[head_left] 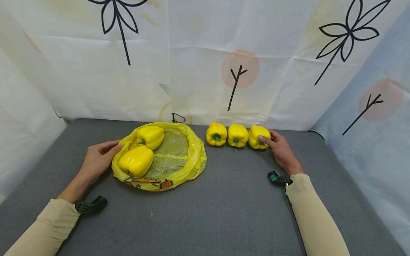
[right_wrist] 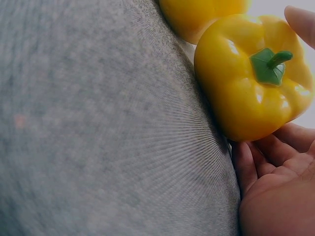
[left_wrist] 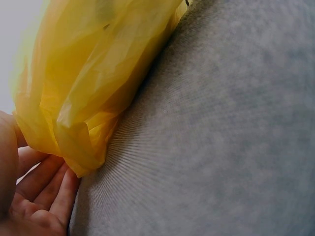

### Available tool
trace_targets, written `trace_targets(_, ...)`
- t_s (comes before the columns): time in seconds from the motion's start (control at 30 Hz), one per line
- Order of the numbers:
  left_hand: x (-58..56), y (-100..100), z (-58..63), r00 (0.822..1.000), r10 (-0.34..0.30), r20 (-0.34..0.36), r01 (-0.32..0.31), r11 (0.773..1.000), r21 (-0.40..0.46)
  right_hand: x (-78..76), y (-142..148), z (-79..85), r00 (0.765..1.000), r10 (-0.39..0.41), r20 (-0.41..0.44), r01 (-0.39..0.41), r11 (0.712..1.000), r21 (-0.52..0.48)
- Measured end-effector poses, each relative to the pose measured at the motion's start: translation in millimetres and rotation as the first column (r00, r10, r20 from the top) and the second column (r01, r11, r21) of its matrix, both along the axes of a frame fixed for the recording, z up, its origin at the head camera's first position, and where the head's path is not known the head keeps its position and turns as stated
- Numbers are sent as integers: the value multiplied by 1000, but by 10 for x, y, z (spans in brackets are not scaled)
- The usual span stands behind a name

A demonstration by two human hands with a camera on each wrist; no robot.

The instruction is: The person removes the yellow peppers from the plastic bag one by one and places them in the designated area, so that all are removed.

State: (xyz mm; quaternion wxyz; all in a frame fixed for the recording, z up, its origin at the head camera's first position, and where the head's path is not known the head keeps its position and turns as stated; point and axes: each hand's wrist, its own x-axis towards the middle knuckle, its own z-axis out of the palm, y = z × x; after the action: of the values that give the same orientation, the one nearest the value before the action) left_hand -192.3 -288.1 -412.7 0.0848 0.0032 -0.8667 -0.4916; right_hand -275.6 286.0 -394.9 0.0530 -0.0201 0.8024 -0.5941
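Note:
My left hand (head_left: pixel 97 160) holds the left rim of a yellow plastic bag (head_left: pixel 196 156), thumb inside the edge and fingers behind it. The bag lies with its mouth rolled wide. Inside, on its left side, are two yellow bell peppers, one at the back (head_left: pixel 151 137) and one nearer (head_left: pixel 137 161). To the right, my right hand (head_left: pixel 282 151) grips the rightmost bell pepper (right_wrist: pixel 236 83) of a row of three, thumb across its front and fingers around its far side. Its green stem faces me. The middle pepper (head_left: pixel 238 136) and left pepper (head_left: pixel 216 134) sit beside it.
A grey cloth-covered table (head_left: pixel 217 213) spreads under everything. Behind its far edge hangs a white printed curtain (head_left: pixel 198 71), and a bluish-white one (head_left: pixel 378 149) runs along the right. Each wrist wears a dark strap, left (head_left: pixel 91 205) and right (head_left: pixel 280 178).

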Motion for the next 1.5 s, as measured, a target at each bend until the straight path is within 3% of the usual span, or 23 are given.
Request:
trace_targets(0.77, -1, 13, 8, 1000, 1, 3, -1, 1000, -3, 19, 74, 66, 1000, -9, -22, 9, 1000, -13)
trace_targets(1.5, 14, 1, 11, 1000, 2, -6, -2, 1000, -8, 213, 5, 520, 986, -20, -166, 19, 1000, -6)
